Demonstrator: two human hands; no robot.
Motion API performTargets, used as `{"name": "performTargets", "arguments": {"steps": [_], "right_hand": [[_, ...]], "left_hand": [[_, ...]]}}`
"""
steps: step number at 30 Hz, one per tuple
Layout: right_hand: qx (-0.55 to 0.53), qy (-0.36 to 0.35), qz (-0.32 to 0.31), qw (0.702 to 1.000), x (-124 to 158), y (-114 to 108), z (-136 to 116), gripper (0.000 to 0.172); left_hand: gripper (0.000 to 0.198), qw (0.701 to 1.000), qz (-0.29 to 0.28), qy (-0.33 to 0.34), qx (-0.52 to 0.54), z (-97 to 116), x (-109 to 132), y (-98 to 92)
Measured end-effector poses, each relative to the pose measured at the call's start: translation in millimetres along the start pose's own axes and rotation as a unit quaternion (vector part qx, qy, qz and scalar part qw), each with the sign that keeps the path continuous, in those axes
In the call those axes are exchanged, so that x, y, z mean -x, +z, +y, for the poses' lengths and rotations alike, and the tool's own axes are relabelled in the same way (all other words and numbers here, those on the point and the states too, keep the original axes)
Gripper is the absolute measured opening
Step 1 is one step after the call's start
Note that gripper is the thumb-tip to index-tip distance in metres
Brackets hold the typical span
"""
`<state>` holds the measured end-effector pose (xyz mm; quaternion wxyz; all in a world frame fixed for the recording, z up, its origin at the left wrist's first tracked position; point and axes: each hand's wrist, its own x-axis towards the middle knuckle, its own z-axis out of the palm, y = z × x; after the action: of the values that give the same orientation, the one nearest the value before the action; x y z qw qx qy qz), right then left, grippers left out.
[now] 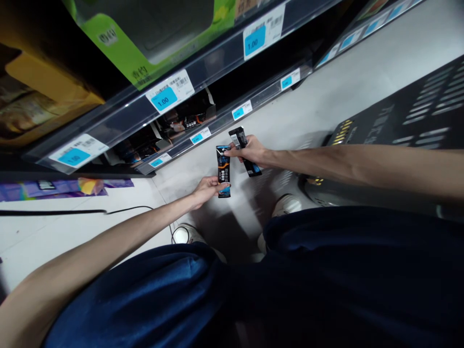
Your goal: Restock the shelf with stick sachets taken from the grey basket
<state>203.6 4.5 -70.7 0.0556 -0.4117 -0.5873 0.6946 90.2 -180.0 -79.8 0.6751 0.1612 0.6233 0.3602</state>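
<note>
My left hand [206,191] pinches the lower end of a slim black packet [224,169] with blue ends, an orange stripe and white lettering. The packet stands roughly upright in view, its printed face toward me. My right hand [253,151] grips a second black packet [253,168], tilted, with fine white print and a blue patch at its lower end. The right thumb also rests on the top of the first packet. Just beyond both hands, open boxes [186,118] of dark packets sit on the lowest shelf; their contents are partly in shadow.
Shelf edges with price tags [170,94] run diagonally above my hands. A green display box [119,46] and a yellow box [50,89] stand higher up. At right lies a dark crate [391,121] with slots. A black cable [130,208] crosses the floor near my shoes [288,204].
</note>
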Motion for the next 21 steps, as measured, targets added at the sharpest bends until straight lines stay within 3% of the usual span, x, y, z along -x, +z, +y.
{"name": "performTargets", "arguments": {"steps": [15, 21], "right_hand": [[0.013, 0.010, -0.008, 1.000, -2.7, -0.1, 2.7, 0.036], [-0.012, 0.078, -0.001, 0.997, 0.4, 2.4, -5.5, 0.029]], "left_hand": [[0.041, 1.000, -0.002, 0.007, 0.013, -2.2, -3.1, -0.9], [0.039, 1.000, -0.009, 0.009, 0.026, -3.1, -4.5, -0.1]]}}
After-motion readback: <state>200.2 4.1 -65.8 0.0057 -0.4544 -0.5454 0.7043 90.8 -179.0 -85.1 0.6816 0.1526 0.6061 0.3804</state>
